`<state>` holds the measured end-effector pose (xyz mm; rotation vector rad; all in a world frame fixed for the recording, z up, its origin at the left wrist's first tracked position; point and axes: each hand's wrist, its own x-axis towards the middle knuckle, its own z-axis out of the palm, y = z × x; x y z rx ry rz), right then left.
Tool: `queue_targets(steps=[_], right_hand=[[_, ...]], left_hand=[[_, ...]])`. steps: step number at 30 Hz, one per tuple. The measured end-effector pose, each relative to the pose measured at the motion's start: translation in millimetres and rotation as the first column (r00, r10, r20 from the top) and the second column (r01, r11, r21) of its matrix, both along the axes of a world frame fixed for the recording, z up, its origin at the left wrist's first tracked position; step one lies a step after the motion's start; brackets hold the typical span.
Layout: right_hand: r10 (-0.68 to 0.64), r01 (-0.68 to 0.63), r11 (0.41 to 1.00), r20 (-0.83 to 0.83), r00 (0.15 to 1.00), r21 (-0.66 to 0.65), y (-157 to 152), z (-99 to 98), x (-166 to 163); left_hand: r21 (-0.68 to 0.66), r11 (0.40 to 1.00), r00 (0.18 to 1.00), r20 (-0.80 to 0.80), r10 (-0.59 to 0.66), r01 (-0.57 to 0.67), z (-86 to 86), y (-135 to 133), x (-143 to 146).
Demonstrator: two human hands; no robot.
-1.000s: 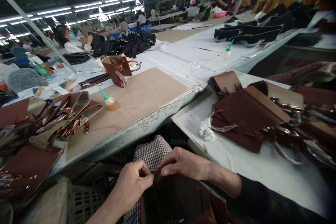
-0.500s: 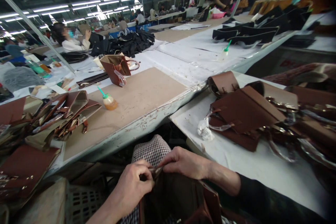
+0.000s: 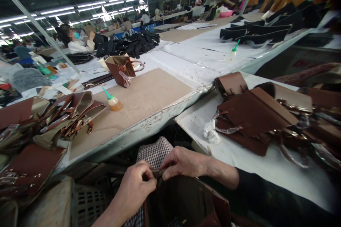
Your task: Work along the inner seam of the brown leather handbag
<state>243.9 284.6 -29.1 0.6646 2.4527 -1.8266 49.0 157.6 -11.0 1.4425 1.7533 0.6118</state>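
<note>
A dark brown leather bag (image 3: 183,202) rests on my lap at the bottom of the head view. My left hand (image 3: 135,186) is closed in a pinch on the bag's top edge. My right hand (image 3: 183,163) grips the same edge from the other side, fingers curled, the two hands almost touching. Checked fabric (image 3: 154,150) over my knee shows just beyond the hands.
Brown leather bags are piled at the left (image 3: 66,115) and on the white table at the right (image 3: 255,113). A glue bottle (image 3: 113,102) stands on the tan board (image 3: 144,95). One upright brown bag (image 3: 121,69) is farther back. Seated and standing people work at distant tables.
Both hands stay pinched on the bag's top edge with only small finger shifts. The view has drifted slightly.
</note>
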Motion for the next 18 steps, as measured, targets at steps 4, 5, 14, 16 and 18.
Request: queue_targets(steps=[4, 5, 14, 16, 18], right_hand=[[0.025, -0.023, 0.998, -0.027, 0.999, 0.050, 0.4, -1.6, -11.5], [0.029, -0.026, 0.998, -0.043, 0.999, 0.055, 0.1, -2.4, -12.1], [0.035, -0.029, 0.995, -0.057, 0.998, 0.100, -3.9, 0.0, -6.9], [0.000, 0.003, 0.996, -0.035, 0.999, 0.090, -5.8, 0.1, -7.6], [-0.017, 0.019, 0.996, -0.022, 1.000, 0.083, -7.3, -0.1, -8.0]], left_hand=[[0.011, 1.000, 1.000, 0.013, 0.001, -0.001, 0.1, -2.2, -3.0], [0.011, 1.000, 1.000, 0.017, 0.002, -0.002, 0.1, -2.8, -3.9], [0.018, 1.000, 0.999, 0.046, 0.001, -0.002, 1.0, -3.2, -4.9], [0.022, 1.000, 0.999, 0.045, 0.001, -0.002, 0.5, -4.4, -4.8], [0.024, 1.000, 0.999, 0.041, 0.005, -0.006, 0.5, -6.2, -5.3]])
